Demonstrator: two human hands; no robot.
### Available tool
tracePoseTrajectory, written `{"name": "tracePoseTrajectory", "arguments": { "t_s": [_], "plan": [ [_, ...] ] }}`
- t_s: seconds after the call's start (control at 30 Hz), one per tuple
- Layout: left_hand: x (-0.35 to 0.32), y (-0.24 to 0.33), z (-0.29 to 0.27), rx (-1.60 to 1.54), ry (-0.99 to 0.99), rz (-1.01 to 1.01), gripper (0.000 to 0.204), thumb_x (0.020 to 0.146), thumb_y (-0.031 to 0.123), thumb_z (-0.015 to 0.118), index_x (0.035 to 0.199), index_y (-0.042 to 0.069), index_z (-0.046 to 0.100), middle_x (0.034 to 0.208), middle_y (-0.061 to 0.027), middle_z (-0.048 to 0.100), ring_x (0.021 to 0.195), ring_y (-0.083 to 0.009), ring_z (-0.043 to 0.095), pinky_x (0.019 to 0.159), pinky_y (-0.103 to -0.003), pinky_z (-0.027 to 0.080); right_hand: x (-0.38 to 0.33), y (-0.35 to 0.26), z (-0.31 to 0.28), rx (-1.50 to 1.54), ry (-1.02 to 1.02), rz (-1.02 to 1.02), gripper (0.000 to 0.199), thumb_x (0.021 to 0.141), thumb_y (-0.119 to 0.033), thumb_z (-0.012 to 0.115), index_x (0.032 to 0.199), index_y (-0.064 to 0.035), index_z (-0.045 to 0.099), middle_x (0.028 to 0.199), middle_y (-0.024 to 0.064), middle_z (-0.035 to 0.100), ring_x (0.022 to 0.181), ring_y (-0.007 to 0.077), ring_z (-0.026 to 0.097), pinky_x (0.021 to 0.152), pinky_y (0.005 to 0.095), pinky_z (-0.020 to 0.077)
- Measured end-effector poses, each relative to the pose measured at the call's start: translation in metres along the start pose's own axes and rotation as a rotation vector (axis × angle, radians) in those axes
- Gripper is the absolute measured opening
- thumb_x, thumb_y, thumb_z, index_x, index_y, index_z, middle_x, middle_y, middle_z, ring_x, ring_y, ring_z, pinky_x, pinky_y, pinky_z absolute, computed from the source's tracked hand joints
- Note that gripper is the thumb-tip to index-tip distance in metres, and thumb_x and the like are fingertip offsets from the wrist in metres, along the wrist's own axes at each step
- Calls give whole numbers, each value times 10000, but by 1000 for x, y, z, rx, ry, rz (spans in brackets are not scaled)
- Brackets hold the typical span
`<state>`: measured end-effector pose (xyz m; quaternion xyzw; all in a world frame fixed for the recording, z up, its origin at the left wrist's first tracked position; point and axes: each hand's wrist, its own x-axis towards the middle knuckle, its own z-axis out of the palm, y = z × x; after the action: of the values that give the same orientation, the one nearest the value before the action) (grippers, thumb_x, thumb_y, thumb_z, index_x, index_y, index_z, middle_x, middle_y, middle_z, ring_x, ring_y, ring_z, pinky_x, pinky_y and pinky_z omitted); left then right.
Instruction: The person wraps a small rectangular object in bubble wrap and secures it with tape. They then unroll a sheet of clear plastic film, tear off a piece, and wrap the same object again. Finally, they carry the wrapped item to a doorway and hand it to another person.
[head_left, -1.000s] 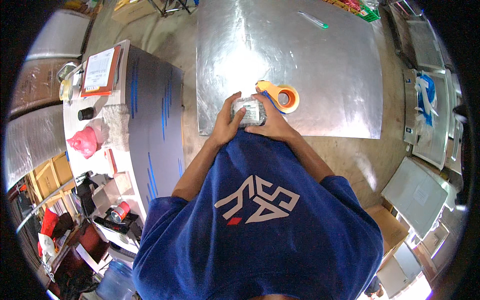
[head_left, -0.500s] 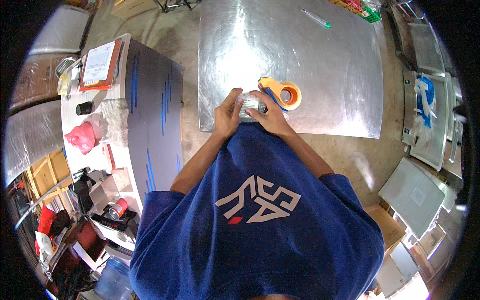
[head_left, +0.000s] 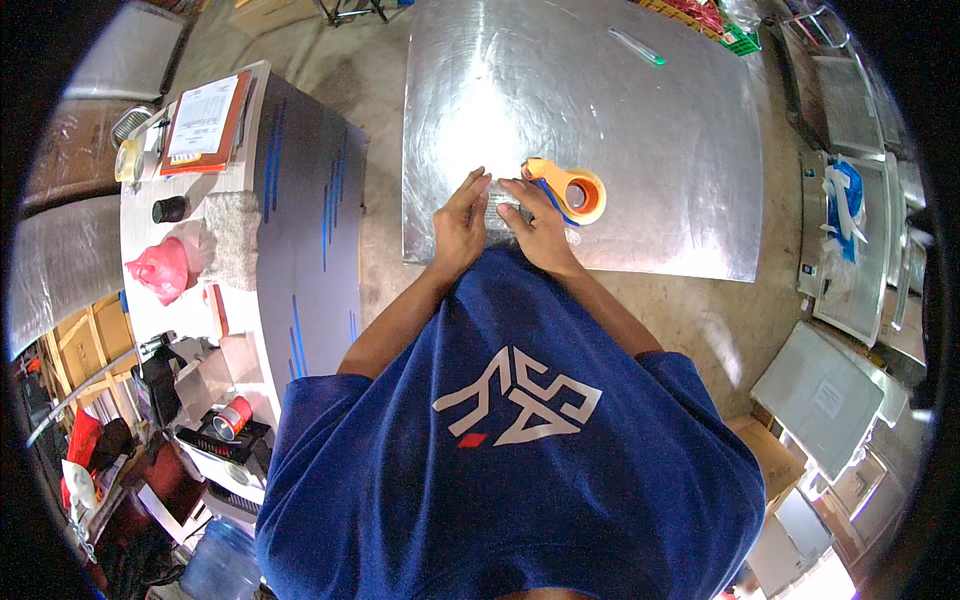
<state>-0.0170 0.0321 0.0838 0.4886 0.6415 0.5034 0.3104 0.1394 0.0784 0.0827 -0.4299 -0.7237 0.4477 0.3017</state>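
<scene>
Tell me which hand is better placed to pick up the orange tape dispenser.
Right. The right hand lies directly beside the orange tape dispenser on the metal sheet, fingertips nearly touching it. The left hand sits farther off, with the right hand in between.

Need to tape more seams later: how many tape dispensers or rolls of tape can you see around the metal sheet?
1 for sure: an orange tape dispenser on the metal sheet, beside the right hand. A roll-like thing lies on the cluttered shelf at left, too small to tell; others may be hidden.
</scene>
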Motion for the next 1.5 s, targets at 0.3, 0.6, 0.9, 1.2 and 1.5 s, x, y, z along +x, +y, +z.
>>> {"name": "tracePoseTrajectory", "arguments": {
  "t_s": [0.3,0.6,0.9,1.2,1.5],
  "plan": [
    [2,-13,-22,-303,-268,-134,508,976,182,652,1437,12,523,1536,-211,456,1449,-305,404,1182,-405,323,0,-18,-14,-241,-236,-8,961,735,-307,880,1524,-108,367,1545,218,363,1443,408,353,1171,453,353],
    [5,-21,-46,55,-463,111,1260,611,353,970,1591,58,235,1568,-229,376,1451,-360,372,1198,-434,294,8,-22,-11,-116,-112,-48,796,714,-342,910,1360,-33,561,1348,195,557,1275,350,537,1076,425,449],
    [18,8,-50,-408,-301,-182,1160,669,227,949,1569,18,247,1426,-208,516,1337,-299,495,1132,-409,389,24,-29,-35,512,16,259,659,931,-225,739,1489,-53,432,1401,175,551,1227,251,580,950,355,542],
    [-48,29,-73,-664,138,-389,902,750,212,899,1459,-8,387,1298,-115,599,1226,-212,560,1066,-368,442,22,10,-21,323,-151,192,286,1043,-209,581,1189,31,639,972,69,694,860,113,635,744,241,506],
    [-252,66,-11,-285,832,-508,1064,694,438,908,1482,-27,366,1377,-210,533,1331,-306,487,1128,-391,366,-38,20,49,-10,-1287,82,265,1027,-237,588,1145,-5,640,913,57,669,855,138,640,713,273,501]
  ]
}}
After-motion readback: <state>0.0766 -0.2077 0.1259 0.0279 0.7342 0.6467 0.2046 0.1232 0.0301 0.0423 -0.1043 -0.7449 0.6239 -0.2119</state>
